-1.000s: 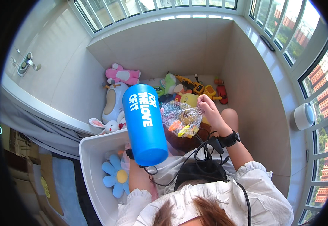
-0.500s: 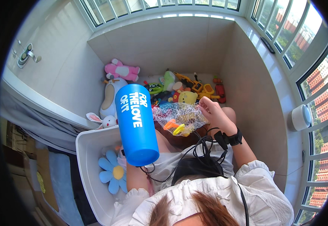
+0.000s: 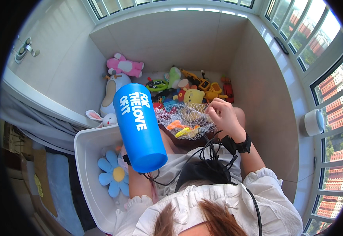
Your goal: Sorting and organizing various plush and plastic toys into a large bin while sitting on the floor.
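Note:
My right hand is closed on the edge of a white mesh bag. The bag hangs loose above my lap, and orange and yellow pieces show through it. A large blue cylinder with white lettering hangs tilted left of the bag. My left forearm rises from the lower edge and disappears behind the cylinder. My left hand and its fingers are hidden there, so whatever they hold cannot be seen.
A white tub at my left holds a blue flower cushion. Against the far wall are a pink plush, a yellow bear toy and a toy digger. Black cables loop over my lap. Barred windows line the right side.
The mesh bag has spread wider and sunk slightly, with my right hand still on its edge. The blue cylinder has shifted slightly left and tilted. The whole view has moved a little.

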Available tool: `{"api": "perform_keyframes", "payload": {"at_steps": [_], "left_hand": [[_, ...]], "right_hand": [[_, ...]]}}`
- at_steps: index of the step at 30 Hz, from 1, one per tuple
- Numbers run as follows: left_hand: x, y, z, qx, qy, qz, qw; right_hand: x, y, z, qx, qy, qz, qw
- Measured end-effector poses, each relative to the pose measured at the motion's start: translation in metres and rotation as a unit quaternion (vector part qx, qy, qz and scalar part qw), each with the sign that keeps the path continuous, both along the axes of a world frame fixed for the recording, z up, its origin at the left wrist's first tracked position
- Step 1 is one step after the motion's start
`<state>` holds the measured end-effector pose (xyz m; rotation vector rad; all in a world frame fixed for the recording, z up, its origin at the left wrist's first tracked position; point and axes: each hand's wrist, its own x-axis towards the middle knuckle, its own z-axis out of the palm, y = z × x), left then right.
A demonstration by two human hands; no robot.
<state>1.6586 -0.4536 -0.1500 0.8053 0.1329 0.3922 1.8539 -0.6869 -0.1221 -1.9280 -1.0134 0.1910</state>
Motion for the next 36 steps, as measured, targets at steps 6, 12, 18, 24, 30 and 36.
{"api": "perform_keyframes", "payload": {"at_steps": [6, 12, 18, 24, 30, 36], "left_hand": [[-0.003, 0.002, 0.0, 0.0, -0.002, 0.004, 1.0], [-0.005, 0.006, -0.001, -0.006, -0.004, 0.004, 1.0], [-0.004, 0.013, -0.001, -0.017, -0.009, 0.008, 1.0], [-0.003, 0.022, 0.002, -0.027, -0.019, 0.006, 0.999], [0.005, 0.036, 0.017, -0.068, -0.047, -0.012, 0.997], [0.006, 0.027, 0.026, 0.036, -0.091, 0.202, 0.974]], "right_hand": [[0.008, 0.008, 0.007, -0.076, -0.105, -0.067, 0.989], [0.008, 0.007, 0.001, -0.047, -0.095, 0.053, 0.993], [0.009, 0.003, -0.011, -0.115, -0.13, 0.017, 0.985], [0.011, 0.013, -0.013, -0.064, -0.154, 0.008, 0.986], [0.004, 0.015, 0.008, -0.03, 0.052, 0.061, 0.996], [-0.004, 0.027, 0.015, 0.008, 0.099, 0.183, 0.978]]}}
